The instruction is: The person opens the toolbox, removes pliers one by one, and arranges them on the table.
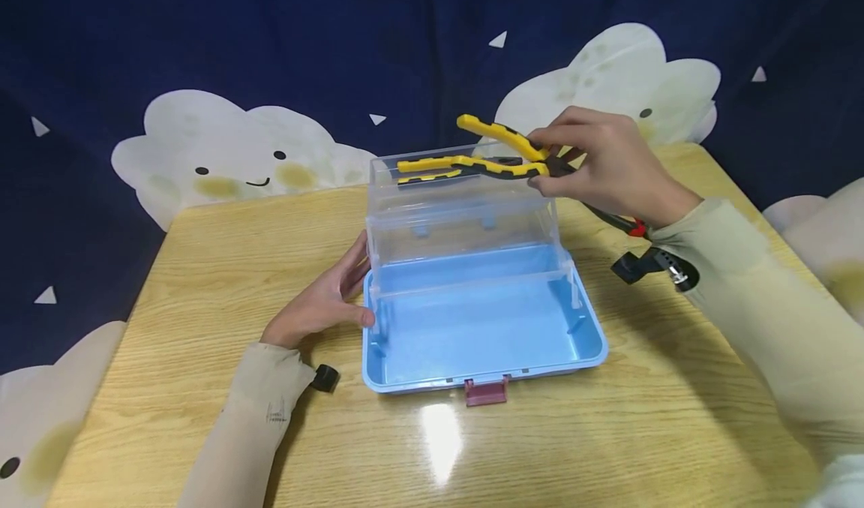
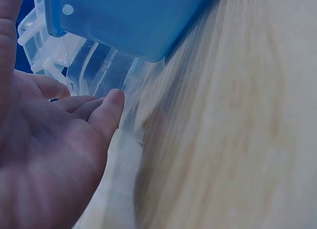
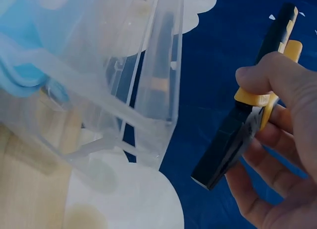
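My right hand (image 1: 601,155) pinches a pair of pliers (image 1: 505,134) with yellow and black handles near the pivot, above the raised clear upper tray. Its handles are spread and point left; in the right wrist view the dark jaws of the pliers (image 3: 218,150) point down and left. Another yellow-and-black tool (image 1: 427,179) lies in that tray, partly hidden. The blue toolbox (image 1: 472,335) stands with its clear tiers (image 1: 466,241) unfolded. At its left side is my left hand (image 1: 324,298), thumb by the rim and fingers (image 2: 106,113) extended along the side.
A dark red latch (image 1: 486,392) hangs at the toolbox's front. The wooden table (image 1: 256,268) extends around the box. Behind it hangs a dark blue curtain (image 1: 378,43) with white clouds. Black wrist devices (image 1: 325,378) are worn at both sleeves.
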Available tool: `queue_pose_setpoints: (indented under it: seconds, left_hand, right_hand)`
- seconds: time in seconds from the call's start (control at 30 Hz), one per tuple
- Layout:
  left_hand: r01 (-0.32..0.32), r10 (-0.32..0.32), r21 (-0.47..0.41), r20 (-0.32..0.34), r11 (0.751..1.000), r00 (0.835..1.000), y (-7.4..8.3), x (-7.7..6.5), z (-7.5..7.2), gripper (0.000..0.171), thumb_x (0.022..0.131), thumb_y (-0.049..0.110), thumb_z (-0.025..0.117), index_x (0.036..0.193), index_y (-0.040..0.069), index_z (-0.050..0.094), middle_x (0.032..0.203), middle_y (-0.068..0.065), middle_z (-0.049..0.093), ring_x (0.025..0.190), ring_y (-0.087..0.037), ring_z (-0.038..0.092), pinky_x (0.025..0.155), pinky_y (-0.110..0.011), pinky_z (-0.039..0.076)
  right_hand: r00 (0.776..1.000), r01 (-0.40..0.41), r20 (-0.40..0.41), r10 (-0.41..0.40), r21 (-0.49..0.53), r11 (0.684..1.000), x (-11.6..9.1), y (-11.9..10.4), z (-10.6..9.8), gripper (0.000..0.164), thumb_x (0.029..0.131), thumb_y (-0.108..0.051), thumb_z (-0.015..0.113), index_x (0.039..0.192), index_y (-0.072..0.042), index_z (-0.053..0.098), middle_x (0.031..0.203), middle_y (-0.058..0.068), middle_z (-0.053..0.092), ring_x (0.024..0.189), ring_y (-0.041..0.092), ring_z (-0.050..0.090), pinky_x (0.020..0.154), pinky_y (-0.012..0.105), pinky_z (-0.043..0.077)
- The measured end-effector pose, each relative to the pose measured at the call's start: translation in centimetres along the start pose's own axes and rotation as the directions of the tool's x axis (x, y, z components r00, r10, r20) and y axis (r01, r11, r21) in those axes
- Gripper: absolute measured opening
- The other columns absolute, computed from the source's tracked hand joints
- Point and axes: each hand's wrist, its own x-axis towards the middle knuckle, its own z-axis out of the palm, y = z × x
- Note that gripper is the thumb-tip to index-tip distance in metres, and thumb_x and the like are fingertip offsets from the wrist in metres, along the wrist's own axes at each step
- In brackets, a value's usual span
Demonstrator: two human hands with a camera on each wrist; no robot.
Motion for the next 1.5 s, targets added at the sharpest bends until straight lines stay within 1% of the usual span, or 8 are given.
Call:
queue_pose_setpoints:
  seconds: [0.2,0.23,0.47,0.53,0.87,1.1,1.33,1.5]
  left_hand:
    - [0.017,-0.017,-0.001,-0.003,1.0,1.0,0.3,-0.7,0.0,0.134,0.067,0.055,0.09,0.163,0.046,-0.003,0.174,0.021,-0.004,0.165,-0.02,0.006,0.125,-0.015,0.026]
    - [0.019,-0.019,-0.003,-0.003,1.0,1.0,0.4,-0.8,0.0,0.134,0.067,0.055,0.09,0.163,0.046,-0.003,0.174,0.021,-0.004,0.165,-0.02,0.006,0.125,-0.015,0.026]
    - [0.014,-0.014,-0.003,-0.005,1.0,1.0,0.6,-1.6,-0.1,0.135,0.068,0.054,0.091,0.164,0.045,-0.003,0.175,0.02,-0.002,0.165,-0.02,0.006,0.125,-0.013,0.026]
    - [0.009,-0.01,-0.003,-0.006,1.0,1.0,0.6,-1.7,-0.1,0.135,0.068,0.053,0.091,0.164,0.045,-0.003,0.175,0.02,-0.001,0.165,-0.02,0.006,0.124,-0.012,0.026]
    - [0.012,-0.012,-0.004,-0.017,1.0,1.0,0.3,-1.7,-0.2,0.134,0.068,0.054,0.091,0.164,0.044,-0.003,0.175,0.018,-0.001,0.165,-0.021,0.005,0.124,-0.012,0.026]
    - [0.019,-0.019,0.001,-0.018,1.0,1.0,0.4,-1.5,-0.1,0.134,0.068,0.054,0.091,0.163,0.046,-0.003,0.175,0.02,-0.001,0.165,-0.02,0.006,0.125,-0.014,0.026]
    - [0.02,-0.02,0.001,-0.02,1.0,1.0,0.4,-1.4,0.0,0.135,0.067,0.054,0.092,0.164,0.046,-0.003,0.175,0.019,-0.001,0.165,-0.02,0.006,0.124,-0.012,0.027]
    - [0.034,-0.034,0.008,-0.03,0.999,0.999,0.5,-1.5,-0.1,0.135,0.067,0.053,0.092,0.163,0.046,-0.002,0.175,0.018,0.0,0.165,-0.021,0.007,0.124,-0.011,0.027]
  right_hand:
    - [0.995,-0.085,-0.054,0.087,0.044,0.995,-1.2,0.0,0.4,0.045,0.076,-0.008,0.088,0.12,-0.005,0.077,0.105,0.008,0.072,0.091,0.019,0.07,0.079,-0.004,0.047]
    - [0.994,-0.091,-0.06,0.095,0.055,0.994,-1.4,0.1,0.5,0.045,0.076,-0.008,0.088,0.12,-0.006,0.077,0.105,0.007,0.072,0.092,0.017,0.069,0.078,-0.007,0.041]
    - [0.986,-0.133,-0.092,0.141,0.088,0.987,-3.1,0.6,1.1,0.05,0.073,-0.006,0.09,0.121,-0.007,0.078,0.101,0.005,0.073,0.086,-0.014,0.055,0.075,-0.008,0.044]
    - [0.983,-0.147,-0.097,0.156,0.088,0.985,-3.6,0.8,1.1,0.051,0.073,-0.007,0.091,0.122,-0.009,0.077,0.102,0.005,0.074,0.084,-0.018,0.052,0.075,-0.008,0.044]
    - [0.974,-0.151,-0.157,0.163,0.087,0.985,-6.0,2.3,1.6,0.056,0.071,-0.013,0.096,0.124,-0.013,0.077,0.107,0.009,0.078,0.081,-0.007,0.053,0.067,0.002,0.039]
    - [0.961,-0.198,-0.176,0.214,0.102,0.975,-7.1,3.4,2.1,0.053,0.073,-0.014,0.095,0.122,-0.012,0.078,0.103,0.007,0.078,0.079,-0.004,0.054,0.064,0.0,0.041]
    - [0.956,-0.214,-0.171,0.238,0.151,0.965,-7.8,4.8,2.3,0.051,0.068,-0.012,0.098,0.116,-0.016,0.081,0.097,-0.003,0.074,0.085,-0.016,0.059,0.068,-0.005,0.048]
    - [0.952,-0.215,-0.187,0.242,0.152,0.965,-8.2,5.8,2.3,0.05,0.066,-0.009,0.098,0.113,-0.014,0.082,0.099,0.007,0.079,0.085,-0.018,0.059,0.068,-0.005,0.048]
